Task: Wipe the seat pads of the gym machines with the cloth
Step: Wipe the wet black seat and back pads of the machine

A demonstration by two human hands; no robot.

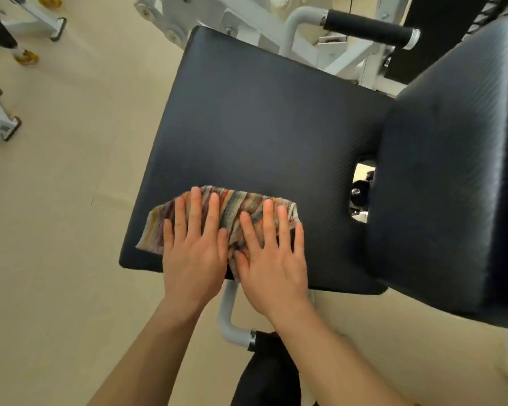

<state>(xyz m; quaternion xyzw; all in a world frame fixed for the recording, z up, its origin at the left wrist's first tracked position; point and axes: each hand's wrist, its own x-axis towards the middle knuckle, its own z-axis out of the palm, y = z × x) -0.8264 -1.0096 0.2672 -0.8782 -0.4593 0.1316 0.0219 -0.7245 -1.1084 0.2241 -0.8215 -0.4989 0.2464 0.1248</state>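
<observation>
Black vinyl: seat pad [264, 118] was a wide rectangular cushion with a fine ribbed texture, filling the middle of the view.
Cloth: multicoloured striped terry cloth [232, 205] lay flat on the near edge of the seat pad, left of centre, its left corner close to the pad's left edge.
Left hand: left hand [192, 253] was palm-down on the left half of the cloth, fingers spread and pointing far.
Right hand: right hand [272, 259] was palm-down on the right half, just beside the left hand, little finger over the cloth's right edge.
Grip, left: flat and open, pressing the cloth down, nothing pinched.
Grip, right: flat and open too, pressing; thumb tucked against bunched cloth between the hands.
Back pad: a second black cushion [452, 177] stood at the right, meeting the seat pad, with a small cut-out gap between them.
Handle far: black foam handle [367, 27] on a white tube sat beyond the far right corner of the seat.
Handle near: another white tube with a black sleeve [264, 367] ran out under the near edge, below the wrists.
Frame: white machine frame [247, 22] showed past the far edge.
Floor: beige floor [71, 200] at left, with white feet of another machine [11, 128] at the far left.
</observation>
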